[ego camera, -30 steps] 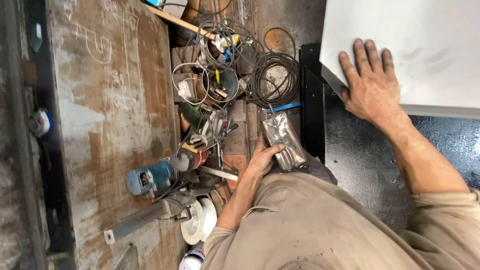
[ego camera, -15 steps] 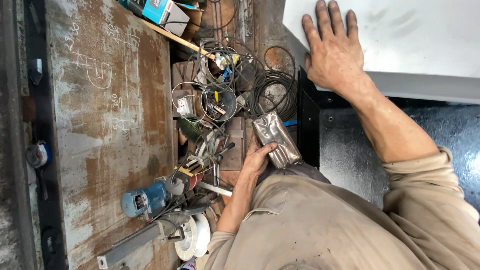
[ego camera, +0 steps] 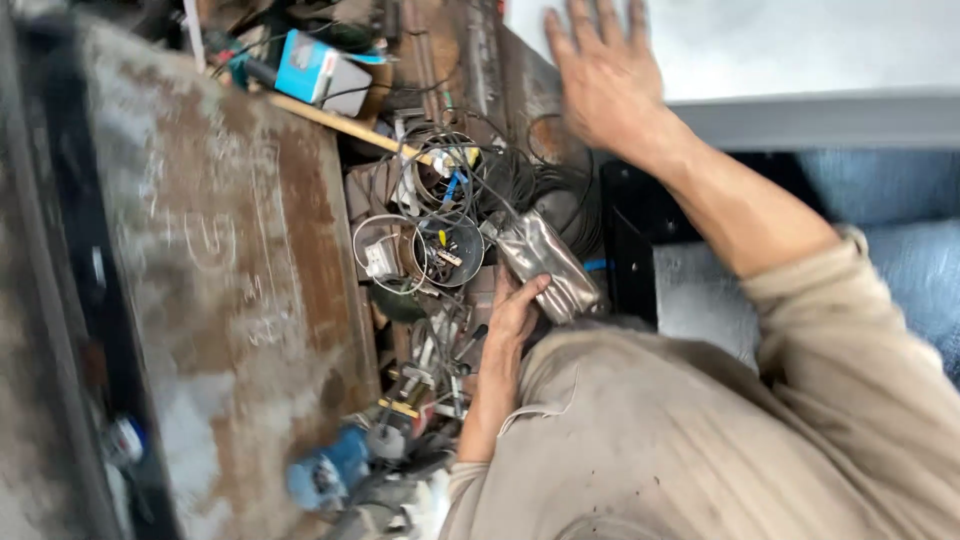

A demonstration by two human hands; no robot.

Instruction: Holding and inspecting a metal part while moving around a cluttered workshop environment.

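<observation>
Raised higher, left hand (ego camera: 515, 315) grips crinkled silvery pouch (ego camera: 545, 262).

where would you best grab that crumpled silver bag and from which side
Probably the lower end of the silver bag, from below, where the left hand already has its fingers on it. The bag lies slanted with that end free, while its upper end runs into the tangle of wire coils. It looks soft, so pinch it flat. The right hand rests on the white sheet.
</observation>
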